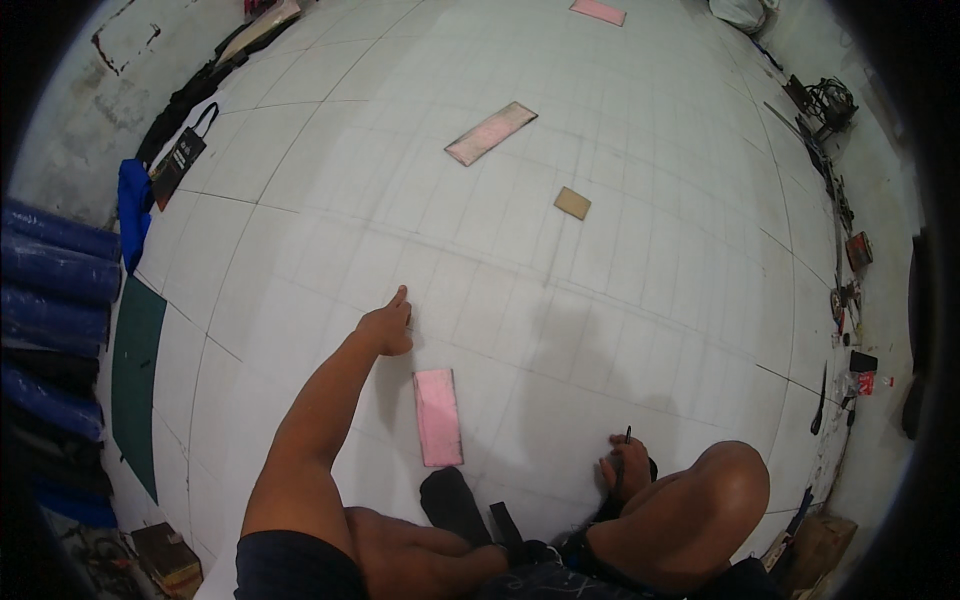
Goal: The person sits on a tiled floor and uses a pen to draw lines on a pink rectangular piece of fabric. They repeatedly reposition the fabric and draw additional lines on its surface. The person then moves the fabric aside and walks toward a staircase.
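Note:
A wide white sheet (pixel 480 310) marked with faint ruled lines lies spread over the floor. My left hand (pixel 388 325) reaches forward over it with the index finger stretched out and holds nothing; whether it touches the sheet I cannot tell. Just below that hand lies a pink rectangular piece (pixel 438 418) with dark edges. My right hand (pixel 625 470) is low by my bent knee, closed on a thin dark pen (pixel 628 435) that points up. Farther off are a second pink rectangle (pixel 491 133), set at a slant, and a small brown rectangle (pixel 573 203).
Another pink piece (pixel 598 11) lies at the far edge. Along the left wall are blue rolls (pixel 55 285), a dark green sheet (pixel 137 385) and a black bag (pixel 181 165). Cables (pixel 830 103) and small items line the right wall. My dark-covered foot (pixel 452 503) rests near the pink piece.

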